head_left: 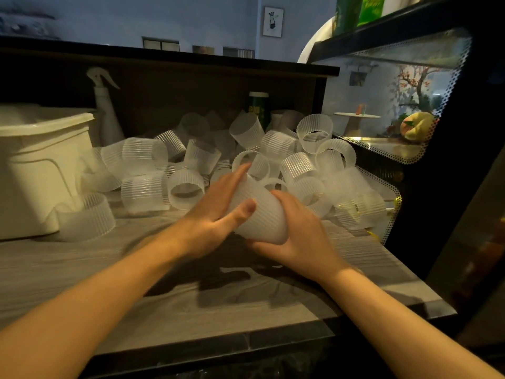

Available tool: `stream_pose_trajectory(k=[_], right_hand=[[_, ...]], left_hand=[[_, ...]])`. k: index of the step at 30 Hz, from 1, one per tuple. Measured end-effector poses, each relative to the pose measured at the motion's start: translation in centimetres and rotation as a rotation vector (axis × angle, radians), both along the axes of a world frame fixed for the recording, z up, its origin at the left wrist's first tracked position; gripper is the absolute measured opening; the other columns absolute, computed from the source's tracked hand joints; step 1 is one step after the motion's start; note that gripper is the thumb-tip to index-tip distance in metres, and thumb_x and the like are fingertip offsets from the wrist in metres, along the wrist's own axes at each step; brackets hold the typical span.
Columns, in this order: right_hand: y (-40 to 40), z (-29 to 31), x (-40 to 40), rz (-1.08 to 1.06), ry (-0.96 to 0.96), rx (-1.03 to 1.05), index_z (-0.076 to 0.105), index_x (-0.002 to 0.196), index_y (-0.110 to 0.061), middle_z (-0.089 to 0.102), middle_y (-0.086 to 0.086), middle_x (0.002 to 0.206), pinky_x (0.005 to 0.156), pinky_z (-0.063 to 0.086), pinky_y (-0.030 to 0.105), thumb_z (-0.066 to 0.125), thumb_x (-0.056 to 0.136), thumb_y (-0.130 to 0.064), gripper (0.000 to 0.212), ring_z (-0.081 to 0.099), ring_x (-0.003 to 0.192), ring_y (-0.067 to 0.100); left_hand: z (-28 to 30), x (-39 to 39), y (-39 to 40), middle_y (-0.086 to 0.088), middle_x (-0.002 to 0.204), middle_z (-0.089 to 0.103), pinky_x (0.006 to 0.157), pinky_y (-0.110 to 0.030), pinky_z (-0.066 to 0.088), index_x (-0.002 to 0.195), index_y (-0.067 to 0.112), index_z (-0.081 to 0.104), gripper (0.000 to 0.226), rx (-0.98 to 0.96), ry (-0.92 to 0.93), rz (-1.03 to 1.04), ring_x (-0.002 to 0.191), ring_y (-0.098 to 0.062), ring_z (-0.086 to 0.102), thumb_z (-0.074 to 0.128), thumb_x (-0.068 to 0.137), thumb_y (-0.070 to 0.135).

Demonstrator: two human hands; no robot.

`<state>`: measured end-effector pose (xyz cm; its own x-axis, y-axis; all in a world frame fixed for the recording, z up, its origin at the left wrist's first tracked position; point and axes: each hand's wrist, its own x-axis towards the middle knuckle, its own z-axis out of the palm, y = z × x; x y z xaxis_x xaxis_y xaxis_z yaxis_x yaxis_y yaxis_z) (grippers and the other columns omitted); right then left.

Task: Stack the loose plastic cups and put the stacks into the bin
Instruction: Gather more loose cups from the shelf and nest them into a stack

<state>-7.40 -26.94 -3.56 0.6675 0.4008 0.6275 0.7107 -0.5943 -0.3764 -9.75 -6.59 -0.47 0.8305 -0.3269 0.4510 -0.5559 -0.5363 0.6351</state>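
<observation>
Your two bare forearms reach in from the bottom edge and meet over the grey wood-grain counter (82,269), where both hands close around one ribbed, frosted plastic cup (257,214) held tilted, its closed base toward you and its mouth pointing away into the heap. Your right hand (297,236) cradles the cup from below and from the right side, its fingers curled under the base and its thumb lying over the top. Your left hand (216,214) lies against the cup's left side with the fingers stretched out fairly straight along the wall toward the rim and the thumb pressed across the ribbed front; the hand is a little blurred, so you cannot tell how firmly it grips. Whether a second cup is nested inside the held one cannot be told. Just beyond your hands lies the pile of loose cups (273,154), tumbled on their sides and at all angles across the back of the counter, from the glass display case (410,91) on the right to the white plastic bin (41,165) on the left. One cup (87,217) lies touching the bin's front corner. Behind the bin stands a white spray bottle (106,110), and a dark green canister (258,105) rises behind the heap.
</observation>
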Motion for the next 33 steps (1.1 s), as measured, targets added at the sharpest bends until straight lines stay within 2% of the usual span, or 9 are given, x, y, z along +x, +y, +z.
stream_pose_trajectory(k=[3,6,9,12,16,19,23,28,33], right_hand=[[-0.4,0.0,0.0,0.007,0.043,0.087,0.039,0.130,-0.034,0.049,-0.019,0.115,0.076,0.048,0.022,0.076,0.067,-0.062,0.079,0.051,0.099,-0.004],[-0.1,-0.1,0.1,-0.017,0.061,0.088,0.037,0.131,-0.037,0.048,-0.019,0.116,0.080,0.052,0.031,0.077,0.068,-0.062,0.079,0.052,0.101,0.000],[0.1,-0.1,0.0,-0.034,0.047,0.039,0.036,0.133,-0.037,0.048,-0.019,0.118,0.083,0.052,0.035,0.076,0.067,-0.063,0.081,0.051,0.102,0.002],[0.5,-0.1,0.0,-0.023,0.030,0.029,0.038,0.134,-0.032,0.050,-0.015,0.121,0.083,0.052,0.035,0.079,0.069,-0.058,0.081,0.052,0.103,0.005],[1.4,-0.1,0.2,-0.005,0.016,0.012,0.039,0.133,-0.032,0.050,-0.015,0.119,0.082,0.050,0.031,0.077,0.069,-0.060,0.080,0.052,0.101,0.003],[1.4,-0.1,0.5,-0.025,0.025,0.015,0.038,0.134,-0.032,0.050,-0.015,0.120,0.082,0.050,0.033,0.076,0.069,-0.062,0.082,0.052,0.101,0.005],[1.5,-0.2,0.4,-0.030,0.031,0.015,0.036,0.135,-0.032,0.049,-0.014,0.122,0.084,0.051,0.035,0.075,0.069,-0.063,0.083,0.052,0.102,0.006],[1.4,-0.2,0.3,-0.028,0.028,0.029,0.037,0.135,-0.032,0.049,-0.015,0.121,0.083,0.052,0.036,0.075,0.069,-0.062,0.082,0.053,0.101,0.006],[1.3,-0.2,0.2,-0.027,0.010,0.034,0.039,0.134,-0.030,0.050,-0.013,0.120,0.082,0.050,0.035,0.077,0.070,-0.059,0.080,0.053,0.101,0.007]], left_hand=[[0.5,0.6,0.0,0.027,0.152,0.023,0.103,-0.018,0.032,0.152,0.045,0.021,0.088,-0.085,-0.036,0.010,0.131,0.019,0.027,0.027,0.076,0.090],[2.0,2.0,2.4,0.003,0.148,0.041,0.105,-0.027,0.036,0.149,0.025,0.037,0.077,-0.134,-0.342,0.377,0.131,-0.006,0.039,0.046,0.087,0.071],[2.8,3.2,6.8,-0.012,0.150,0.037,0.110,-0.036,0.030,0.150,0.013,0.034,0.071,0.088,-0.547,0.774,0.137,-0.027,0.034,0.065,0.091,0.036],[2.7,4.6,11.6,-0.009,0.164,0.013,0.117,-0.051,0.018,0.157,0.016,0.019,0.081,0.351,-0.379,0.934,0.149,-0.030,0.008,0.065,0.090,0.025],[1.7,6.0,13.5,-0.003,0.165,0.015,0.118,-0.051,0.013,0.158,0.021,0.015,0.081,0.490,-0.213,0.920,0.152,-0.025,0.003,0.062,0.091,0.024],[1.6,6.4,12.9,-0.012,0.151,0.035,0.113,-0.050,0.023,0.152,0.015,0.032,0.072,0.499,-0.292,0.914,0.142,-0.032,0.023,0.067,0.089,0.022],[2.1,6.3,12.8,-0.019,0.135,0.043,0.104,-0.050,0.033,0.137,0.008,0.051,0.064,0.483,-0.393,0.970,0.129,-0.039,0.034,0.078,0.081,0.024],[1.1,6.3,13.2,-0.021,0.139,0.050,0.113,-0.052,0.026,0.134,0.007,0.049,0.062,0.415,-0.431,0.940,0.140,-0.038,0.034,0.078,0.082,0.025],[1.0,6.0,12.8,-0.018,0.123,0.058,0.099,-0.048,0.039,0.131,0.012,0.051,0.057,0.241,-0.550,0.907,0.115,-0.037,0.052,0.072,0.086,0.040]])
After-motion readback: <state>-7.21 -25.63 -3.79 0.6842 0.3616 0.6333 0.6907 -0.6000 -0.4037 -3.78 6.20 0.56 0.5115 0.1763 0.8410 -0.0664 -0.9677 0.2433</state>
